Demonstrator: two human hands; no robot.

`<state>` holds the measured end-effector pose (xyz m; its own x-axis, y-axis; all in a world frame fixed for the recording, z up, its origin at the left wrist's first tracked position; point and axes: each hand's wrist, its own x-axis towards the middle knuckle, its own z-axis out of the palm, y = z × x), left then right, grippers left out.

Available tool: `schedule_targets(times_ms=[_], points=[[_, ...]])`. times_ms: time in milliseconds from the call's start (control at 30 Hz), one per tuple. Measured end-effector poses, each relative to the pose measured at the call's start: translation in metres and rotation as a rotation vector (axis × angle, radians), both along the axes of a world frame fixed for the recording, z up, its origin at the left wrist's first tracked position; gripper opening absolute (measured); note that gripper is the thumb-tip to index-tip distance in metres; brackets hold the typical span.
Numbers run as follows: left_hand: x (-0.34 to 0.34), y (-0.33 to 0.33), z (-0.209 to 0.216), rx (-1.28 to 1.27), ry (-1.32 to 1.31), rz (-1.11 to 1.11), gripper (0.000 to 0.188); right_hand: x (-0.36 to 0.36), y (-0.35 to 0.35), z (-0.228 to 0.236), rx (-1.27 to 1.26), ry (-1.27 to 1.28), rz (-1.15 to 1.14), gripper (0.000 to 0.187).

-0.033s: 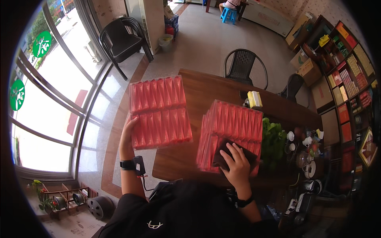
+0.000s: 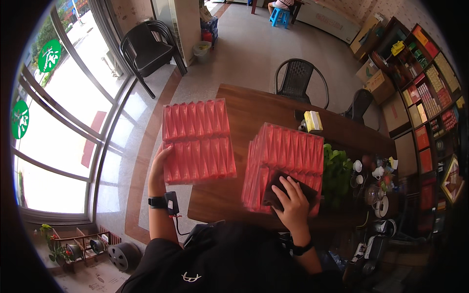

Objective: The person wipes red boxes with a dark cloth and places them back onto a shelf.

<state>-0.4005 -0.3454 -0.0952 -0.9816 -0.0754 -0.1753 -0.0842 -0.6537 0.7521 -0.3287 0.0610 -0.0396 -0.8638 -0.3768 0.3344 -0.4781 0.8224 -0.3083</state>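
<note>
My left hand [image 2: 161, 163] grips the left side of a clear plastic box [image 2: 198, 141] filled with two rows of red twisted packets, raised in front of me past the table's left end. To its right, a stack of similar clear boxes [image 2: 288, 149] with red packets stands on the wooden table. A folded dark brown cloth [image 2: 273, 188] lies against the top box of that stack. My right hand [image 2: 291, 198] has its fingers over the cloth and holds it there; the palm side is hidden.
A leafy green plant [image 2: 334, 166] stands right of the stack, with white cups [image 2: 377, 172] beyond it. Behind the stack is a yellow tissue pack [image 2: 312, 122]. Black chairs [image 2: 299, 80] stand at the far side. Glass windows line the left; a person sits far back on a blue stool [image 2: 280, 17].
The box in my left hand has tilted slightly, its far edge coming a little nearer to me. My right hand and the cloth have barely shifted on the stack.
</note>
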Motion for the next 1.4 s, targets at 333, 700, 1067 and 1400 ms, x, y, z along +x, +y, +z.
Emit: schedule_targets(times_ms=[333, 700, 1067, 1400], points=[[-0.043, 0.018, -0.205, -0.069, -0.32, -0.248, 0.088, -0.009, -0.013, 0.004, -0.005, -0.003, -0.074, 0.05], [-0.069, 0.011, -0.288, -0.56, -0.209, -0.566, 0.058, -0.017, -0.021, 0.009, -0.106, 0.021, -0.146, 0.044], [-0.105, 0.07, -0.105, -0.716, -0.037, -0.253, 0.047, -0.017, -0.033, -0.019, -0.151, 0.108, -0.222, 0.05], [-0.006, 0.258, 0.088, -0.684, 0.813, -0.402, 0.036, 0.096, 0.013, -0.065, -1.042, -0.092, -0.615, 0.04]])
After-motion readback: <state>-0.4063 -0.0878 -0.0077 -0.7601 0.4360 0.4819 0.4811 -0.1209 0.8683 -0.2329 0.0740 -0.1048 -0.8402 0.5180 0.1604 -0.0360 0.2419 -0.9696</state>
